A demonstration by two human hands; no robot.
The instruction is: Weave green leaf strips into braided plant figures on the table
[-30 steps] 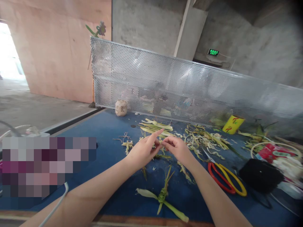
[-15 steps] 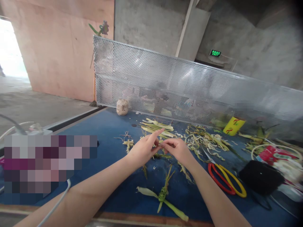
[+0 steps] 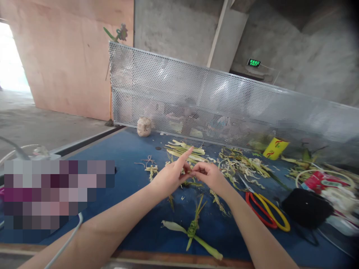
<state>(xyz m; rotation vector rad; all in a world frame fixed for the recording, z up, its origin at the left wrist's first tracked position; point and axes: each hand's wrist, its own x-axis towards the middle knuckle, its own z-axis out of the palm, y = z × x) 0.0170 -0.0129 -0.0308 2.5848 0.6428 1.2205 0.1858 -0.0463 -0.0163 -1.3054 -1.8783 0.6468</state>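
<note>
My left hand (image 3: 174, 171) and my right hand (image 3: 206, 175) meet over the middle of the blue table (image 3: 117, 157). The left one pinches with its thumb while the index finger points up and away. My right thumb and fingertips press together against the left fingertips. Whatever lies between them is too small or hidden to make out. Just beyond the hands lie pale green leaf strips (image 3: 186, 149). Nearer to me, a knotted green leaf figure (image 3: 192, 228) rests on the table, with a broad pale leaf and a thick stalk sticking out.
Scissors (image 3: 263, 209) with red and yellow handles lie by my right forearm, beside a black pouch (image 3: 307, 207). Leaf scraps (image 3: 246, 166) spread at the right. A yellow roll (image 3: 275, 148) and a beige ball (image 3: 144, 127) stand before the perforated metal screen (image 3: 179, 86).
My left index finger has shifted slightly, and the fingertips of both hands stay together. The whole view has moved a little; the things on the table lie as before.
</note>
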